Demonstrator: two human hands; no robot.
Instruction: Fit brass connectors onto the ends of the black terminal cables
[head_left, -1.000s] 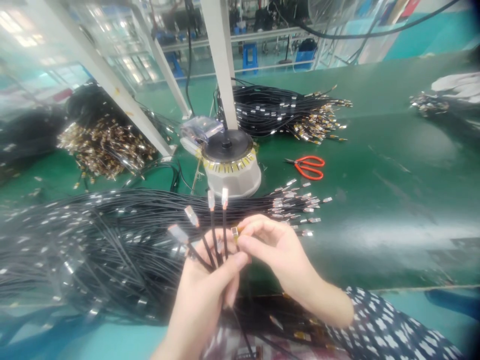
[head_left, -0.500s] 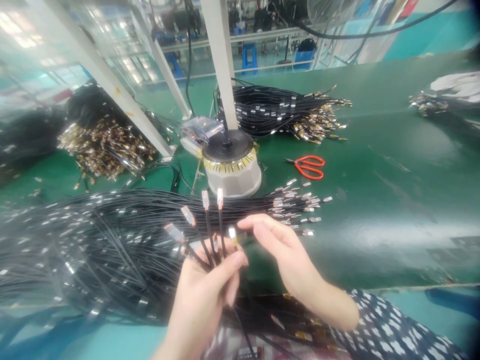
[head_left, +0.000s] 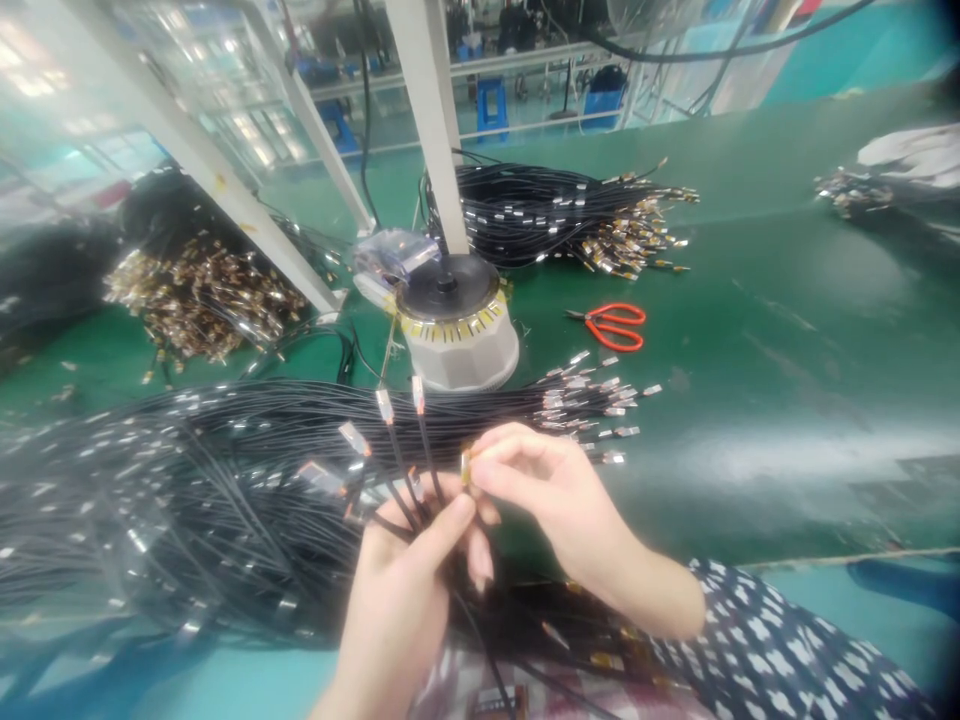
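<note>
Several black cables with silvery connector ends fan out of my left hand, which is closed around them. One cable's connector, with some yellow on it, stands up at the left thumb. My right hand pinches that connector between thumb and fingertips, so part of it is hidden. Just beyond my hands lies a large bundle of black cables, its silvery connectors pointing right. More cables lie below my hands, across the lap.
Behind the bundle stands a round white tape dispenser with yellow strips around its black top. Red-handled scissors lie to its right on the green table. Other cable bundles lie further back, near a white post.
My right hand has moved left and its fingers have closed on the upright connector. The fanned cables in my left hand have tilted a little to the left.
</note>
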